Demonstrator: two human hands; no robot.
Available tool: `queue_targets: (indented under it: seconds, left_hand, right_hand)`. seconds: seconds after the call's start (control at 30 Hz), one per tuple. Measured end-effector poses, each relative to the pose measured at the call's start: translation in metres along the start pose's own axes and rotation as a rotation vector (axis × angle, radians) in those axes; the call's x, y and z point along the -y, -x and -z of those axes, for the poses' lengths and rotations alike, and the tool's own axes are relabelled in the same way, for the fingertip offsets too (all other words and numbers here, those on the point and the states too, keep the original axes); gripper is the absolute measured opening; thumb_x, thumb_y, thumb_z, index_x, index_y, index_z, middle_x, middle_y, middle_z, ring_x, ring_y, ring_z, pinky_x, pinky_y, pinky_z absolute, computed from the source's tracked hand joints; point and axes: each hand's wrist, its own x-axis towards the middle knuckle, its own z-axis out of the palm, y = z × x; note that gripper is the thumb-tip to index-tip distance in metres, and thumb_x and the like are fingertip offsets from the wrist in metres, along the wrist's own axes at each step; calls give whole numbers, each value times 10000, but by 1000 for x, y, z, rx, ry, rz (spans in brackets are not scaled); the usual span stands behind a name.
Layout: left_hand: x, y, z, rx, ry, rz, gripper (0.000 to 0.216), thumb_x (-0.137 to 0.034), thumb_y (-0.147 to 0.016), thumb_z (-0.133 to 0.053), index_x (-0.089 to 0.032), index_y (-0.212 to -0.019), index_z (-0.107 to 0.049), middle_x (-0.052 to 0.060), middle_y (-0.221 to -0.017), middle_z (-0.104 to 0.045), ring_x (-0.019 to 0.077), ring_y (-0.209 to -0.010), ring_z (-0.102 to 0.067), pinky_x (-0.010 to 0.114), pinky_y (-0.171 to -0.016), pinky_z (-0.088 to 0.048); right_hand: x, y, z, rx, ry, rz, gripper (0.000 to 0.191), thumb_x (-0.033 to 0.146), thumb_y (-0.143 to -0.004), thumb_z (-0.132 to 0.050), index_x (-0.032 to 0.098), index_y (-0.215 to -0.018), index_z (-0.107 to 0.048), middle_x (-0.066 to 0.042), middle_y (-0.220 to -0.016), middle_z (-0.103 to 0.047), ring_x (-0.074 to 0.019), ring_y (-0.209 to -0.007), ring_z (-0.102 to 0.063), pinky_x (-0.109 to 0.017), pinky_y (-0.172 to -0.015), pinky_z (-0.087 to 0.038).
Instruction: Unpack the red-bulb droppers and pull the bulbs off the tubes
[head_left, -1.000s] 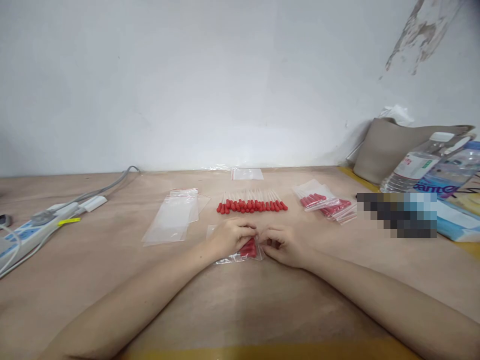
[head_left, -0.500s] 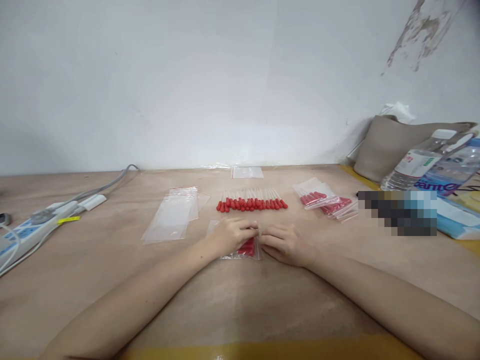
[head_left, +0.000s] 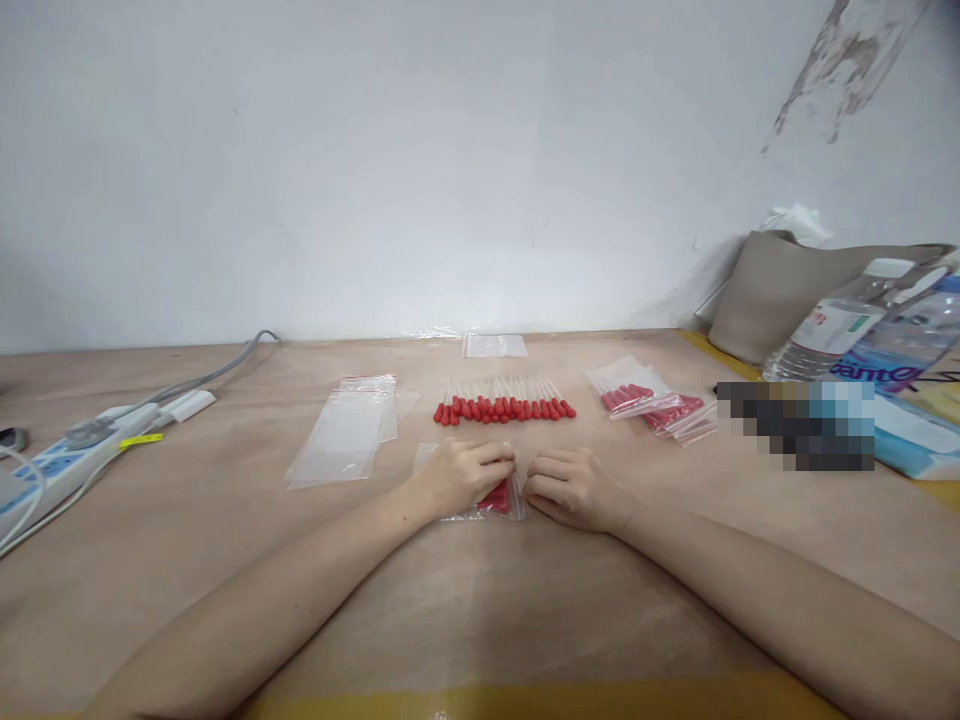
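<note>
Under my left hand [head_left: 459, 477] lies a small clear zip bag [head_left: 516, 503] with red-bulbed droppers [head_left: 494, 496] inside. My left fingers are closed together over the bag and hide much of it. At the bag's right edge, my right hand [head_left: 571, 490] has its fingers curled in and closed; whether the edge is between the fingertips is hard to see. Just beyond both hands runs a row of droppers [head_left: 504, 408], red bulbs toward me and thin clear stems pointing at the wall. To the right, filled zip bags [head_left: 637, 395] overlap in a pile.
Flat zip bags [head_left: 337, 440] are stacked on the left, and another white bag [head_left: 495, 346] lies by the wall. A power strip [head_left: 67, 465] with cables sits far left. Right side: a grey-brown bag [head_left: 765, 295], plastic bottles [head_left: 832, 325] and a blue-white packet [head_left: 915, 435].
My right hand has shifted very slightly to the right along the bag's edge. My left hand stays over the bag, and the things around it lie as before.
</note>
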Motion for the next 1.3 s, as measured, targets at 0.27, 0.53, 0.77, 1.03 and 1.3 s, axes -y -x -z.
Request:
queue_targets:
  seconds: [0.27, 0.53, 0.77, 1.03, 1.3]
  left_hand:
    - [0, 2, -1, 27, 41, 40, 200, -142, -860, -420, -187, -885, -613, 1, -934, -667, 102, -709, -632, 210, -610, -499]
    - [0, 3, 0, 38, 70, 69, 225, -156, -878, -391, -194, -888, -613, -5, -948, -667, 112, -737, -631, 213, -605, -487]
    - [0, 2, 0, 28, 102, 87, 211, -173, -873, -405, -196, -883, -614, 0, -927, -666, 96, -727, -628, 199, -610, -482]
    - [-1, 1, 4, 85, 123, 91, 200, -164, -847, -412, -186, -867, -610, 5, -923, -661, 110, -732, -630, 212, -595, -477]
    - [2, -4, 9, 134, 151, 96, 210, -157, -861, -401, -172, -850, -610, 27, -984, -651, 135, -821, -615, 246, -699, -482]
  right_hand:
    - [-2, 0, -2, -2, 9, -13, 182, 176, -845, -461, 183, -693, -559, -4, -672, -569, -100, -631, -505, -221, -563, -352]
    - [-2, 1, -4, -14, -11, -22, 203, 187, -852, -454, 187, -677, -557, 2, -641, -560, -94, -609, -498, -218, -555, -359]
    - [-5, 2, -8, -29, -2, -64, 116, 201, -837, -493, 192, -784, -596, -7, -727, -608, -105, -675, -524, -220, -594, -392]
    - [-7, -2, -4, 26, 30, 17, 197, 200, -854, -459, 190, -693, -572, -7, -696, -575, -103, -677, -502, -224, -592, -373]
    - [-6, -7, -2, 27, -1, 91, 196, 169, -862, -449, 180, -716, -580, -3, -743, -599, -106, -719, -507, -225, -606, -378]
